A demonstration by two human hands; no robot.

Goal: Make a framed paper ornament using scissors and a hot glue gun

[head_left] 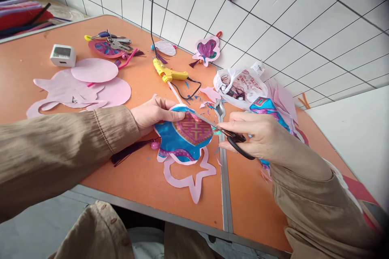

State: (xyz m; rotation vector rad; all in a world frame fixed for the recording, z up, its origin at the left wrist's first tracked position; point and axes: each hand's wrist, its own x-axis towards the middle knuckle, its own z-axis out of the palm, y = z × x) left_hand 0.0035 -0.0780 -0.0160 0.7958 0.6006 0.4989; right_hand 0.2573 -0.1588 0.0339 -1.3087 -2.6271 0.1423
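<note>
Loosely curled right fingers (243, 118) round scissors (237, 136)

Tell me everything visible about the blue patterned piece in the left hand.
The blue patterned piece is flat, shiny-looking fabric with pale pink edging, a purple-and-gold geometric motif and a wavy purple band. A pink bead and dark tassel sit at its left. The left hand pinches its upper left; scissors overlap its upper right.

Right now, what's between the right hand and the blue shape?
Scissors: the head view shows them held in the right hand, blades reaching over to the blue shape.
</note>
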